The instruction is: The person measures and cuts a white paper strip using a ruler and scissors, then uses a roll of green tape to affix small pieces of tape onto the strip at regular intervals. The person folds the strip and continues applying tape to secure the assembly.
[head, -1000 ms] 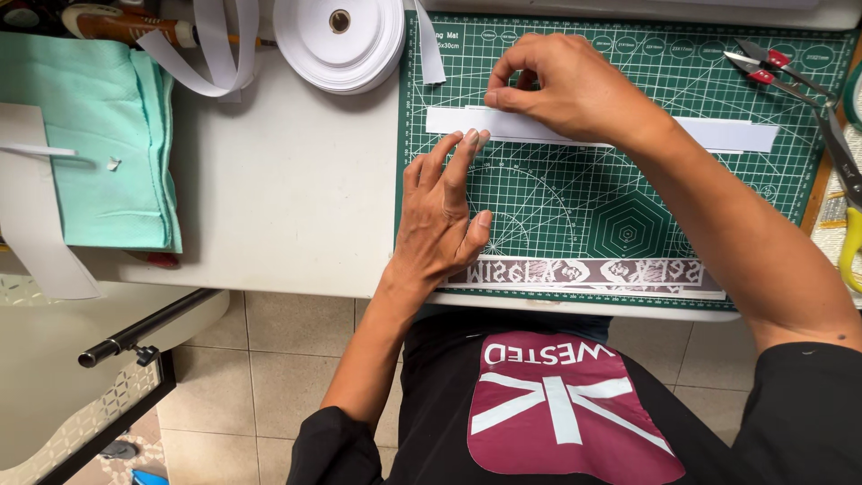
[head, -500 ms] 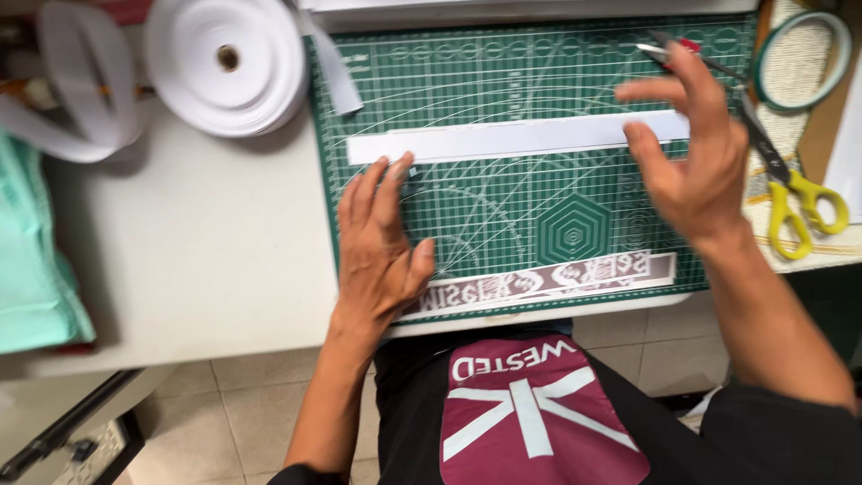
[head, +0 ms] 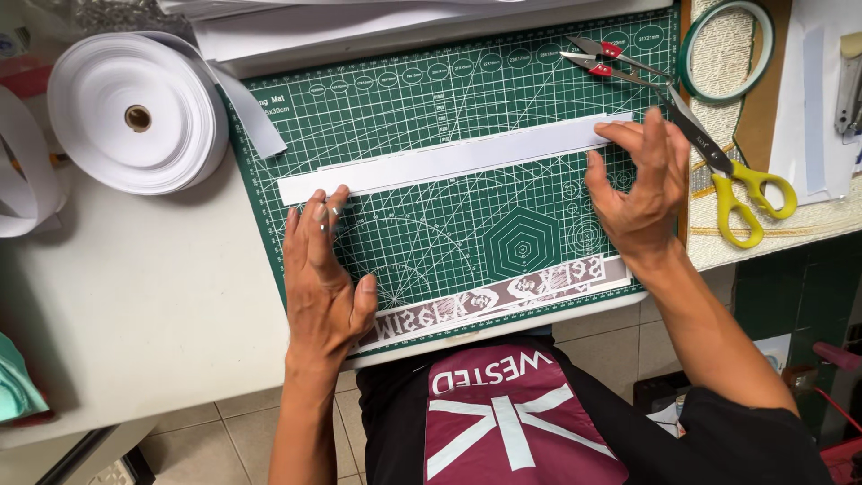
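Head view, looking down on a workbench. A long white strip of flat tape (head: pixel 458 159) lies across the middle of a green gridded cutting mat (head: pixel 503 242), running from the left of centre up to the upper right at a slight tilt.

The left hand (head: pixel 325 278) lies flat and open on the mat at lower left of centre, palm down, its fingertips (head: pixel 316 205) touching or just short of the strip's left end; which of the two cannot be told. It holds nothing. The right hand (head: pixel 639 184) is at right of centre, fingers spread and curled, the fingertips meeting the strip's right end at its lower edge; nothing is closed in its grasp.

About the strip: a large roll of white tape (head: pixel 135 112) sits in the upper left of the frame, its loose tail reaching onto the mat's left edge. A patterned grey-and-white printed band (head: pixel 503 292) lies along the mat's lower edge. Yellow-handled scissors (head: pixel 732 175) rest just beside the right hand at the right edge of the mat, small red-handled thread snips (head: pixel 603 56) lie above them, and a green-rimmed ring of tape (head: pixel 727 49) sits in the upper right corner.

Handling, as judged: the strip looks light, thin and limp, apt to slide on the smooth mat and to curl or skew. It is best pinned flat at both ends with fingertips, or pinched at an end by its edges.
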Demonstrator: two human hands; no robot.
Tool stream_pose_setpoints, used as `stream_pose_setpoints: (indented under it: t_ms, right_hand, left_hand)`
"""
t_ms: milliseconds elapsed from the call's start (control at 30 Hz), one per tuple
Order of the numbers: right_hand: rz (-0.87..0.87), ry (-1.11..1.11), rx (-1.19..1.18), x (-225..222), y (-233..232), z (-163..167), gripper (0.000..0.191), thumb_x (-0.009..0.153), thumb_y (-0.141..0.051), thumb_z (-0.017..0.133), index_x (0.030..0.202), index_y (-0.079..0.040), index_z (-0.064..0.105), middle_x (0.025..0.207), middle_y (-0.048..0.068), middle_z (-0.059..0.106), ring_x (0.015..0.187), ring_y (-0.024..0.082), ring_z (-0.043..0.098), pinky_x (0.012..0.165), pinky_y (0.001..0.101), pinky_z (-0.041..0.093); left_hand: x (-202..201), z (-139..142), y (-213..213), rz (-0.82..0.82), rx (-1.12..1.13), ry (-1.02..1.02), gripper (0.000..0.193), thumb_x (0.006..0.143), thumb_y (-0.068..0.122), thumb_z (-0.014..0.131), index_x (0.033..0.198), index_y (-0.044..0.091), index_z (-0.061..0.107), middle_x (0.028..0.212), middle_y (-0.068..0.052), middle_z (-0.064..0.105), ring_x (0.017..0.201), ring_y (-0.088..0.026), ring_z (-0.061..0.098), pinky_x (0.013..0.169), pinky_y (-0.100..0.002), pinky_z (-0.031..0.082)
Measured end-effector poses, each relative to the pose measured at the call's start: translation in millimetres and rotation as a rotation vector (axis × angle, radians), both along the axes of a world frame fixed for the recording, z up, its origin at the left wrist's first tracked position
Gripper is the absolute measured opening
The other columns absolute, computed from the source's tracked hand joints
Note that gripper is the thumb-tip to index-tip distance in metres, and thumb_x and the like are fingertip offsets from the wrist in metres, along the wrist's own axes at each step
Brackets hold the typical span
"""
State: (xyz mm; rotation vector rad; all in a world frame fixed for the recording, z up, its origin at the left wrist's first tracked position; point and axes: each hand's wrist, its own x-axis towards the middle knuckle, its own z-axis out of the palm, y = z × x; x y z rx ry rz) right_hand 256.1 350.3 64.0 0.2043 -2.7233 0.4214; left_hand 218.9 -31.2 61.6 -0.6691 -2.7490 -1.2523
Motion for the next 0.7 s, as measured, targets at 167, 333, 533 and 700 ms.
stream_pose_setpoints:
  t_ms: [167, 333, 533, 700]
  right_hand:
    - [-0.111, -0.044, 0.007, 10.5, -5.0, 1.6, 0.088, 0.11, -0.001, 0.076, 0.166, -0.008, 0.009, 0.124, 0.009, 0.075, 0.118, 0.022, 0.072, 0.122, 0.044, 0.037]
    - [-0.12, -0.055, 0.015, 7.8, -8.5, 1.6, 0.089, 0.108, 0.001, 0.077, 0.166, -0.005, 0.01, 0.12, 0.01, 0.076, 0.118, 0.023, 0.073, 0.122, 0.0444, 0.041]
    - [-0.131, -0.072, 0.039, 9.2, -9.8, 1.0, 0.087, 0.108, 0.001, 0.078, 0.166, -0.004, 0.014, 0.119, 0.01, 0.077, 0.118, 0.023, 0.072, 0.122, 0.043, 0.043]
    - [-0.162, -0.133, 0.034, 16.3, -7.7, 2.0, 0.085, 0.11, 0.002, 0.076, 0.167, -0.003, 0.014, 0.122, 0.009, 0.077, 0.12, 0.022, 0.072, 0.127, 0.0418, 0.037]
  left_hand:
    - [2.5, 0.7, -3.8, 0.019, -0.037, -0.026, 0.07, 0.11, 0.056, 0.032, 0.166, 0.023, 0.006, 0.159, -0.012, 0.054, 0.156, -0.033, 0.043, 0.135, -0.057, 0.025]
    - [2.1, 1.2, -5.8, 0.029, -0.051, -0.046, 0.069, 0.109, 0.056, 0.032, 0.165, 0.022, 0.008, 0.157, -0.012, 0.055, 0.154, -0.034, 0.043, 0.134, -0.057, 0.024]
    - [1.3, 0.0, -5.9, 0.031, -0.04, -0.05, 0.07, 0.11, 0.056, 0.033, 0.165, 0.02, 0.009, 0.157, -0.012, 0.055, 0.154, -0.034, 0.044, 0.135, -0.056, 0.026]
    - [-1.5, 1.7, -10.4, 0.017, 0.031, -0.062, 0.071, 0.109, 0.055, 0.038, 0.164, 0.017, 0.012, 0.156, -0.015, 0.055, 0.152, -0.037, 0.046, 0.133, -0.056, 0.027]
